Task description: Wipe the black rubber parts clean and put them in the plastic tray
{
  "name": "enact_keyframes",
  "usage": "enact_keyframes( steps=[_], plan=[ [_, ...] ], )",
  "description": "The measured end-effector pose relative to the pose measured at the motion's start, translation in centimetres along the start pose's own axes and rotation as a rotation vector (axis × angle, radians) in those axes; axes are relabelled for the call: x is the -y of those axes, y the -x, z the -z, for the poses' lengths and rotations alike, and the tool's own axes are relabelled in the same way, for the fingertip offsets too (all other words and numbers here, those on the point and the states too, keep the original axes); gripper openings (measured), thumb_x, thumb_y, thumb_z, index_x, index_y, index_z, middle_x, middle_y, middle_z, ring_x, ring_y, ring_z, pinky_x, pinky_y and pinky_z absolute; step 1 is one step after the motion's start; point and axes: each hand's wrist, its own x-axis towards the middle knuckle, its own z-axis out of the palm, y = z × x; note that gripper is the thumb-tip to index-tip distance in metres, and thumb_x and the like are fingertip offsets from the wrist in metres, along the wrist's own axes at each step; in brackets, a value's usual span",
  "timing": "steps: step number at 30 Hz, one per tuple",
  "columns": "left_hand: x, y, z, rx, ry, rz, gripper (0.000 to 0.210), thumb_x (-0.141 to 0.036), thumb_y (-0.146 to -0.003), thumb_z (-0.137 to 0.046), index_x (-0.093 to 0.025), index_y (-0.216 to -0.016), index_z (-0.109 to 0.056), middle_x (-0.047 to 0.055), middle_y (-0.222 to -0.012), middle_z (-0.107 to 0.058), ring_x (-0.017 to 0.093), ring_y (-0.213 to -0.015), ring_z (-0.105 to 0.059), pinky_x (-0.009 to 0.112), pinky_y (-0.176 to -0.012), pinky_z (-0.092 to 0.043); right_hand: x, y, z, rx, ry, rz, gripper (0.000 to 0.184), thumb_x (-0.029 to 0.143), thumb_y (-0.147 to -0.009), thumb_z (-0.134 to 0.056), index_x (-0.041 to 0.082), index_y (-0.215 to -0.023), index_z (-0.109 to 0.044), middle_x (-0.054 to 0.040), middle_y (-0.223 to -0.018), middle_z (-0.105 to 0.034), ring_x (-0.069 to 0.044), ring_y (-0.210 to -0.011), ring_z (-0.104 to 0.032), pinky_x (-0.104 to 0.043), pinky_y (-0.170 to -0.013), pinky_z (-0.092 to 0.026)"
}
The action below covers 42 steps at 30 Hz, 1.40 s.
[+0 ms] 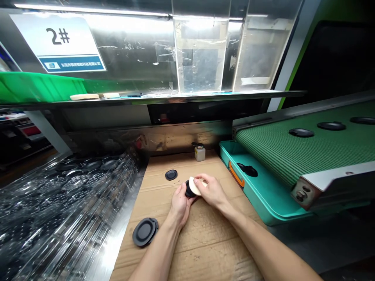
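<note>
My left hand (180, 203) is closed around the edge of a round black plastic lid (189, 191), held over the cardboard sheet (202, 242). A pale cream round pad (193, 186) is pinched in my right hand (211, 191) and lies against the lid, covering much of its face. Farther back on the cardboard is a single small black lid (171, 175). Near my left forearm rest larger black lids (145, 232), at least two, overlapping. A small whitish bottle with a dark and metal top (200, 152) stands at the cardboard's back edge.
Clear plastic trays with black parts (73, 207) fill the left side. On the right, a green conveyor belt (275, 148) carries black lids above a teal bin (263, 203) holding more black parts. A metal shelf (164, 100) with a green crate (38, 88) crosses the back.
</note>
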Motion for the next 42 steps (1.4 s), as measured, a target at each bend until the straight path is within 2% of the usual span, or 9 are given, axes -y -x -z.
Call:
enact_keyframes(
  steps=[6,10,18,25,29,32,36,39,42],
  plan=[
    [0.1,0.2,-0.1,-0.013,0.054,0.036,0.018,-0.023,-0.091,-0.048,-0.012,-0.099,-0.06,0.012,-0.102,-0.068,0.021,-0.094,-0.064,0.043,-0.087,-0.052,1.5,0.1,-1.0,-0.036,0.465,-0.101,0.04,0.046,-0.096,-0.029,0.033,-0.13,-0.047,-0.0054,-0.091,-0.07,-0.023,-0.076,-0.065,-0.029,-0.067,-0.041],
    [0.1,0.3,0.1,-0.01,0.025,0.028,0.017,-0.024,-0.09,-0.051,-0.012,-0.098,-0.061,0.011,-0.098,-0.069,0.02,-0.091,-0.065,0.041,-0.087,-0.052,1.6,0.1,-0.7,0.048,0.463,0.053,0.039,0.047,-0.097,-0.027,0.036,-0.129,-0.046,-0.003,-0.097,-0.069,-0.02,-0.08,-0.065,-0.027,-0.066,-0.039],
    [0.2,0.1,0.3,-0.031,0.016,0.014,0.015,-0.02,-0.089,-0.05,-0.011,-0.095,-0.06,0.011,-0.093,-0.069,0.018,-0.086,-0.066,0.038,-0.086,-0.053,1.6,0.5,-1.4,0.069,0.429,0.046,0.038,0.048,-0.096,-0.027,0.035,-0.126,-0.049,-0.002,-0.093,-0.069,-0.02,-0.08,-0.064,-0.026,-0.065,-0.037],
    [-0.4,-0.2,1.3,-0.024,0.038,0.135,0.021,-0.026,-0.09,-0.048,-0.011,-0.1,-0.057,0.017,-0.111,-0.064,0.025,-0.095,-0.065,0.041,-0.08,-0.054,-3.3,-1.9,2.2,-0.072,0.399,-0.226,0.039,0.051,-0.094,-0.032,0.03,-0.115,-0.058,-0.005,-0.094,-0.069,-0.022,-0.087,-0.063,-0.028,-0.068,-0.037],
    [-0.5,0.0,0.6,-0.004,0.048,0.2,0.024,-0.03,-0.089,-0.048,-0.01,-0.097,-0.058,0.017,-0.107,-0.064,0.023,-0.091,-0.064,0.036,-0.073,-0.054,-5.5,-2.2,2.5,-0.051,0.382,-0.291,0.042,0.052,-0.092,-0.033,0.027,-0.11,-0.062,-0.0068,-0.093,-0.07,-0.023,-0.089,-0.063,-0.028,-0.069,-0.038],
    [-1.0,1.5,-0.6,-0.02,-0.105,0.118,0.017,-0.019,-0.082,-0.053,-0.012,-0.096,-0.059,0.011,-0.096,-0.064,0.019,-0.081,-0.062,0.031,-0.064,-0.053,-6.1,-1.9,1.9,0.0,0.382,-0.283,0.045,0.053,-0.092,-0.032,0.026,-0.11,-0.063,-0.008,-0.097,-0.069,-0.025,-0.092,-0.063,-0.03,-0.07,-0.039],
    [-3.7,5.8,-0.6,0.028,-0.602,-0.045,0.035,-0.019,-0.077,-0.06,-0.017,-0.112,-0.059,0.009,-0.106,-0.062,0.017,-0.084,-0.06,0.025,-0.061,-0.05,-6.6,-1.9,1.5,0.018,0.379,-0.293,0.047,0.054,-0.091,-0.033,0.025,-0.113,-0.063,-0.0096,-0.099,-0.069,-0.026,-0.096,-0.062,-0.031,-0.074,-0.04],
    [-7.3,9.8,1.7,-0.022,-0.775,-0.181,0.05,-0.028,-0.075,-0.066,-0.022,-0.122,-0.048,0.007,-0.107,-0.064,0.016,-0.089,-0.061,0.025,-0.071,-0.05,-6.9,-2.1,1.4,0.04,0.369,-0.301,0.049,0.055,-0.09,-0.033,0.025,-0.114,-0.063,-0.0101,-0.099,-0.069,-0.026,-0.096,-0.062,-0.031,-0.072,-0.04],
    [-10.6,12.7,5.1,-0.212,-0.832,-0.215,0.048,-0.036,-0.073,-0.07,-0.02,-0.112,-0.048,0.006,-0.096,-0.067,0.016,-0.081,-0.064,0.024,-0.067,-0.049,-6.8,-2.1,1.5,0.04,0.373,-0.304,0.049,0.055,-0.09,-0.032,0.026,-0.112,-0.064,-0.0098,-0.098,-0.069,-0.026,-0.096,-0.062,-0.031,-0.072,-0.04]
  ],
)
